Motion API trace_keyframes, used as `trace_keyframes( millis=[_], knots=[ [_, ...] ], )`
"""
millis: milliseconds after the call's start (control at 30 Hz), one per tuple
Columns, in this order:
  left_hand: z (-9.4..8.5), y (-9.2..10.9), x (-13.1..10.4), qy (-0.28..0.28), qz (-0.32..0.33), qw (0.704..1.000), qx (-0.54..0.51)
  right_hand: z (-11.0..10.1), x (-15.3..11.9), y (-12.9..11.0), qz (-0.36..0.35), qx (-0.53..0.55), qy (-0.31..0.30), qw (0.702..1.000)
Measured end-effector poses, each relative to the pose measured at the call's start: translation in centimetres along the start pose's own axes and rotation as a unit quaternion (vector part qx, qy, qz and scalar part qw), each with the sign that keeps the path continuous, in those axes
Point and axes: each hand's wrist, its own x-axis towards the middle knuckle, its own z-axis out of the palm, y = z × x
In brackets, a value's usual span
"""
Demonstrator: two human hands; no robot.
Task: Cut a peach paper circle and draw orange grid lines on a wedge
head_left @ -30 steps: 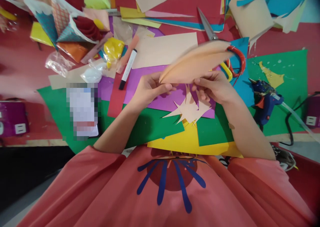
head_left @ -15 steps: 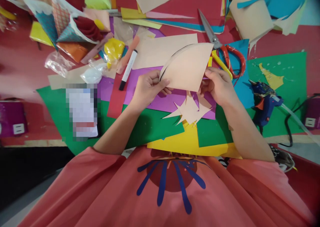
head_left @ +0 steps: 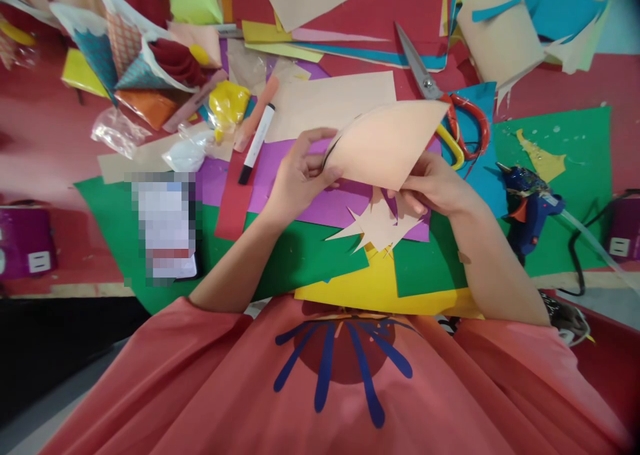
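Observation:
A folded beige paper wedge [head_left: 387,145] with a curved edge is held above the table between both hands. My left hand [head_left: 305,175] pinches its left corner, thumb on top, beside a dark line along the curve. My right hand [head_left: 433,181] grips the lower right edge, its fingers partly hidden beneath the paper. Jagged beige scraps [head_left: 383,225] lie just below, on the purple sheet [head_left: 280,191] and green sheet [head_left: 310,245]. A flat beige sheet [head_left: 320,98] lies behind the wedge.
Open scissors [head_left: 429,85] with red and yellow handles lie beyond my right hand. On the right is a blue glue gun [head_left: 533,218] with a cord. A marker [head_left: 257,141] and a phone [head_left: 167,228] lie at the left. Patterned paper cones [head_left: 90,48] stand at the back left.
The wedge's right side has swung right and slightly down, now overlapping the scissors' handles. My right hand has shifted slightly lower along its edge. My left hand's upper fingers have lifted and spread a little.

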Motion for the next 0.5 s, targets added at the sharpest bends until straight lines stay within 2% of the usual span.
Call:
trace_keyframes(
  millis=[167, 267, 367, 500],
  knots=[
    [0.0, -0.1, -0.1, -0.018, 0.088, 0.996, 0.015, -0.1, 0.0, -0.3, 0.004, 0.004, 0.027, 1.0],
    [-0.3, 0.2, -0.2, -0.001, 0.084, 0.995, 0.051, -0.3, 0.2, 0.0, 0.002, 0.018, 0.05, 0.999],
    [-0.6, 0.3, -0.3, 0.025, 0.072, 0.996, 0.048, -0.4, 0.5, 0.4, -0.032, 0.027, 0.086, 0.995],
    [-0.7, 0.2, -0.2, -0.005, 0.05, 0.999, 0.006, -0.2, 0.6, 0.8, -0.084, -0.007, 0.152, 0.985]
  ],
)
